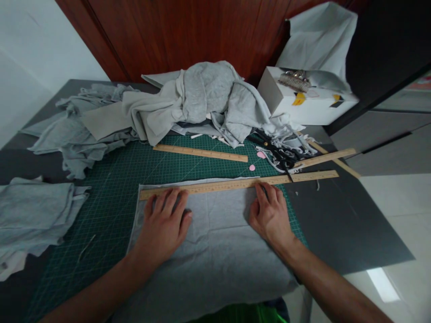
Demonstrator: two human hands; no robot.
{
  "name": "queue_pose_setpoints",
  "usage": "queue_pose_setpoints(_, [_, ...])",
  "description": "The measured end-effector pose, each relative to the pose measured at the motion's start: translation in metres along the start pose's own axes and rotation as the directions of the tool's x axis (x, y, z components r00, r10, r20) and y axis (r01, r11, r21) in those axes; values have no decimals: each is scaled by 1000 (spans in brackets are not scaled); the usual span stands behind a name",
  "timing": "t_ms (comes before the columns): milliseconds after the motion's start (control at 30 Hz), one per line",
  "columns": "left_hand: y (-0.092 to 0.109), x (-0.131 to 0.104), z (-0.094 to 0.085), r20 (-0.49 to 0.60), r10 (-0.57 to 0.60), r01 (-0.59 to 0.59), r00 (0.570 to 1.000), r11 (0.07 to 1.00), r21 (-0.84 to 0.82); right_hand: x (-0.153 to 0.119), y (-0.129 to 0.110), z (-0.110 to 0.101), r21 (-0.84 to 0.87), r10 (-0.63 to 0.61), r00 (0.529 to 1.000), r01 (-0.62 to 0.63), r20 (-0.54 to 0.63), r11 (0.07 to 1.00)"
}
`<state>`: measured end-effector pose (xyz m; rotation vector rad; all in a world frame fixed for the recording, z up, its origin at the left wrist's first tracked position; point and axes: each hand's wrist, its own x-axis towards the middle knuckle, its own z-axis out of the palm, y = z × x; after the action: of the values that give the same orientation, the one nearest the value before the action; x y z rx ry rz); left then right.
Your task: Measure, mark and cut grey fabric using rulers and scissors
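Note:
A long wooden ruler (222,185) lies across the top edge of a grey cloth (215,233), which is spread flat on a green cutting mat (101,197). My left hand (164,224) rests on the cloth with its fingers spread, fingertips on the ruler near its left end. Further right, my right hand (271,213) touches the lower edge of the ruler with its fingertips, the thumb and fingers somewhat apart. A thin strip of cloth shows beyond the ruler's far edge.
Behind lie a shorter ruler (202,153), heaped grey fabric (208,94) and black scissors (281,154) among scraps. More wooden rulers (326,158) cross at the right, near a white box (303,101). Folded grey cloth (37,211) sits at the left. Two pink pieces (252,168) lie on the mat.

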<state>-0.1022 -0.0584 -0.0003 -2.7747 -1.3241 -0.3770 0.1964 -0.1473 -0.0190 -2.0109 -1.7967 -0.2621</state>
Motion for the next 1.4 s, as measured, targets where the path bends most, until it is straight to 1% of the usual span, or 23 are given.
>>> queue_pose_setpoints(200, [1,-1,0,14,4,-4,1000,1000,24,1,1,0,22,-10,1000,10,-5,1000])
queue_pose_setpoints(733, [0,0,0,-7,-3,3,1000,1000,-28,1,0,0,21,-6,1000,6,5,1000])
queue_pose_setpoints(967, [1,-1,1,24,-19,20,1000,1000,-15,0,1,0,-17,-7,1000,7,-8,1000])
queue_pose_setpoints(1400, [7,0,-7,64,-41,44,997,998,-38,-1,4,0,-25,-49,998,48,-47,999])
